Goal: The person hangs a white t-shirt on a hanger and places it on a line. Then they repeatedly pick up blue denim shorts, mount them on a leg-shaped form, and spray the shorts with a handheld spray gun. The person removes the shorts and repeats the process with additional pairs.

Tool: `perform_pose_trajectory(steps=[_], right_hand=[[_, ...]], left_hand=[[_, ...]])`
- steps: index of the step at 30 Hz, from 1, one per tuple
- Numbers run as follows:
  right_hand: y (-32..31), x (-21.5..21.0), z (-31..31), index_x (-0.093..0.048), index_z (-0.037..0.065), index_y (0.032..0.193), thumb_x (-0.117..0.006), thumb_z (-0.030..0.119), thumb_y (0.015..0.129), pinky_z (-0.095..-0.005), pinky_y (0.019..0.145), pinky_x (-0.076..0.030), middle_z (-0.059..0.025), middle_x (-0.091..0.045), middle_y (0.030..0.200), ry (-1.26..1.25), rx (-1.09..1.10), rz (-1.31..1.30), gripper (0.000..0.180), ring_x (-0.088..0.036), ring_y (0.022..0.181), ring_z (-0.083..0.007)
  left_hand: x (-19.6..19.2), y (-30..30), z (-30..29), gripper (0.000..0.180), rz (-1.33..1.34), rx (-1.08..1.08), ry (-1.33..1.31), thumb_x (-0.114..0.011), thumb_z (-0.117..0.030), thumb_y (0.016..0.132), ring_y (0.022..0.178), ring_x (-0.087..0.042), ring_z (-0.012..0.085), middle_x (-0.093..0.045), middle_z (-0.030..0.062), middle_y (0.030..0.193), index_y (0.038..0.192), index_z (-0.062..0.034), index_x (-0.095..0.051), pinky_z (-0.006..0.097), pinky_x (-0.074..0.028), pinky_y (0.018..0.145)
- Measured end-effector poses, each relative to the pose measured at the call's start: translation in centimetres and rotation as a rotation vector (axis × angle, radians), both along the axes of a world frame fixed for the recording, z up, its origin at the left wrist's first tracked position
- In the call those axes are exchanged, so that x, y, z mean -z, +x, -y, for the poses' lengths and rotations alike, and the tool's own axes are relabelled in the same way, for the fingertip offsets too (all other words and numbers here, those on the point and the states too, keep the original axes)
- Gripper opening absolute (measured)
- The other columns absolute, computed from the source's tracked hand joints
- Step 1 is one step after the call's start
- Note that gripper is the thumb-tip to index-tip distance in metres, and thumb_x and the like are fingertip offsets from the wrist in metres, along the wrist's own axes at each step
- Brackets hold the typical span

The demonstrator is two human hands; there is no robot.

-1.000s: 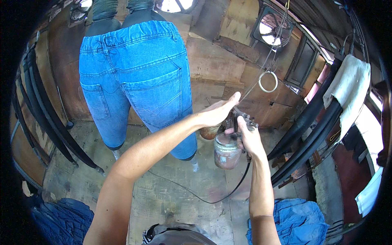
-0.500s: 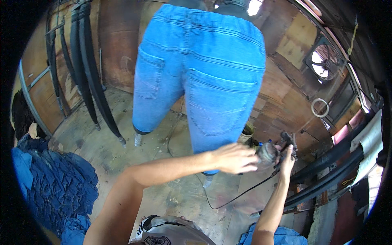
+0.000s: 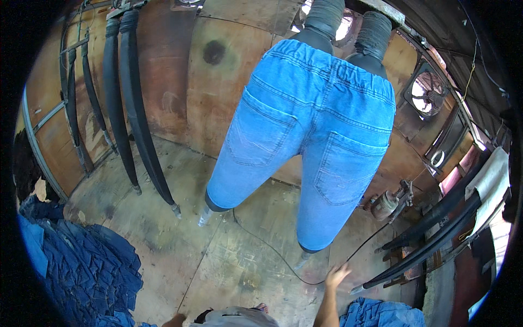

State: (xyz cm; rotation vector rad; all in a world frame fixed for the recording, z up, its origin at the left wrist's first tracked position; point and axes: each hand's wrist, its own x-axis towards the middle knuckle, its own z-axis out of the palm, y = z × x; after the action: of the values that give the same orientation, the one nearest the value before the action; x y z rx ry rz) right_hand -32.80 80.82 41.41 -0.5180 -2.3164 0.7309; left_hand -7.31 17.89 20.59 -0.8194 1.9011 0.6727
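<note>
Blue jeans shorts [image 3: 305, 125] with an elastic waist are stretched over a black leg-shaped form [image 3: 321, 27], back pockets facing me. To their right hangs a spray gun [image 3: 403, 199] with a grey metal cup [image 3: 384, 206], out of my grasp. A thin dark hose [image 3: 366, 242] runs down from it and loops across the floor. My right hand [image 3: 338, 275] is low in the picture beside this hose, its fingers stretched out and holding nothing visible. Of my left arm only a bit of skin [image 3: 175, 320] shows at the lower edge; that hand is out of sight.
A big heap of dark blue denim [image 3: 87, 267] lies at the left, and a smaller blue pile [image 3: 381, 315] at lower right. Long black tubes [image 3: 136, 103] hang at the left; others [image 3: 436, 240] stick out at the right. A fan [image 3: 427, 94] sits in the right wall.
My right hand has let go of the spray gun and moved down and left. My left hand has dropped out of view. The shorts appear further right as the view shifted.
</note>
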Motion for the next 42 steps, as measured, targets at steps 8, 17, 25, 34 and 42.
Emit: perform_pose_trajectory(steps=[8, 17, 25, 34, 42], right_hand=[[12.1, 16.3, 7.5, -0.072, -0.003, 0.105, -0.071, 0.018, 0.089, -0.0429, 0.087, -0.053, -0.0241, -0.073, 0.1, -0.52, -0.114, 0.622, 0.026, -0.071, 0.096, -0.0314], [-7.1, -1.6, 5.6, -0.065, -0.003, 0.102, -0.062, 0.023, 0.102, -0.0267, 0.061, -0.045, 0.0013, -0.059, 0.083, -0.596, -0.352, 0.062, 0.026, -0.051, 0.07, -0.0086], [-19.1, -12.9, 4.7, -0.063, -0.002, 0.125, -0.051, 0.051, 0.104, -0.035, 0.085, -0.051, -0.0102, -0.066, 0.111, -0.72, -0.389, -0.025, 0.059, -0.063, 0.098, -0.019], [-25.1, -2.6, 0.9, -0.052, -0.001, 0.132, -0.057, 0.048, 0.1, -0.0401, 0.065, -0.058, -0.017, -0.069, 0.111, -0.934, -0.27, 0.213, 0.058, -0.07, 0.089, -0.0267], [-22.5, -3.1, 3.6, -0.059, 0.003, 0.112, -0.062, 0.042, 0.094, -0.0408, 0.045, -0.053, -0.0166, -0.067, 0.085, -0.821, -0.354, 0.067, 0.043, -0.067, 0.061, -0.0269]], left_hand=[[-2.1, -0.2, 9.2, 0.043, -0.028, -0.309, 0.009, -0.052, -0.04, 0.096, 0.12, -0.06, 0.038, -0.066, 0.0188, 0.126, 0.119, -0.0074, -0.069, 0.048, -0.044, 0.107], [4.5, -15.5, 6.6, 0.05, -0.404, 0.024, 0.124, -0.051, -0.042, 0.097, 0.125, -0.059, 0.0386, -0.062, 0.0181, 0.136, 0.129, -0.0057, -0.065, 0.046, -0.044, 0.108], [-18.5, -43.5, -2.5, 0.055, -1.479, -0.3, 0.189, -0.049, -0.043, 0.104, 0.123, -0.059, 0.0388, -0.064, 0.0273, 0.125, 0.135, 0.0027, -0.054, 0.045, -0.045, 0.102], [-31.9, -48.1, -4.1, 0.071, -1.491, -0.54, 0.179, -0.03, -0.053, 0.107, 0.137, -0.047, 0.0397, -0.056, 0.0279, 0.141, 0.137, 0.0068, -0.055, 0.041, -0.033, 0.117], [-32.9, -46.9, -0.9, 0.06, -1.319, -0.331, 0.068, -0.038, -0.05, 0.105, 0.117, -0.061, 0.0453, -0.065, 0.0301, 0.12, 0.119, -0.0006, -0.069, 0.049, -0.047, 0.101]])
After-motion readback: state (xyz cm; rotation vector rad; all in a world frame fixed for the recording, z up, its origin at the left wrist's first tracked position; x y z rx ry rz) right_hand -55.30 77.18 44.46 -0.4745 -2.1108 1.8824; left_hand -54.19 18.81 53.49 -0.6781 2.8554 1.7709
